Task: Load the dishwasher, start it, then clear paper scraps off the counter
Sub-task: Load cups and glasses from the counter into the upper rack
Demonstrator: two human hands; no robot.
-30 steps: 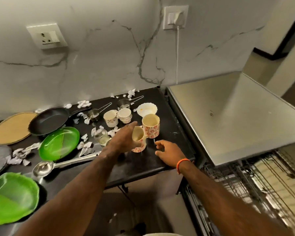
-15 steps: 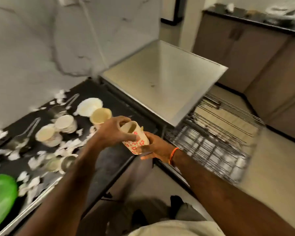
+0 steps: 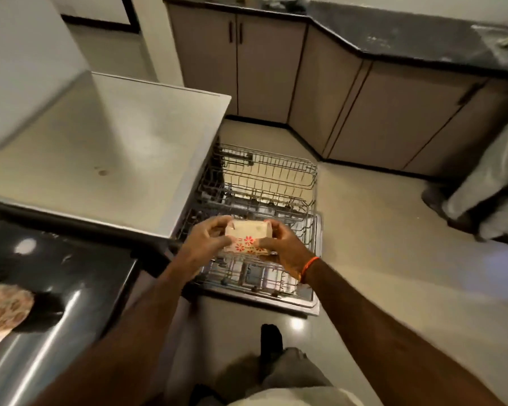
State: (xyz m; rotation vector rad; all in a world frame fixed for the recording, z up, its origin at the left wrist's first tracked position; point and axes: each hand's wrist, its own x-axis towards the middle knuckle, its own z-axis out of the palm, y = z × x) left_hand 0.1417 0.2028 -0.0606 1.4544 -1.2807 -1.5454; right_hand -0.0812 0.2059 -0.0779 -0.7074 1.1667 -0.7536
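Brown base cabinets (image 3: 349,112) under a dark worktop (image 3: 408,39), well beyond the fingers; pale floor (image 3: 379,259) below them.

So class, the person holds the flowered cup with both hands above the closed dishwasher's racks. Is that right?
Not quite. The head view shows the dishwasher open, its wire racks pulled out. The rest holds: left hand and right hand both grip the flowered cup above the racks.

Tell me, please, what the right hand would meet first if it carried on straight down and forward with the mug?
Most likely the wire lower rack of the open dishwasher, directly below the right hand and the floral mug. Depth is unclear, though nothing shows between them.
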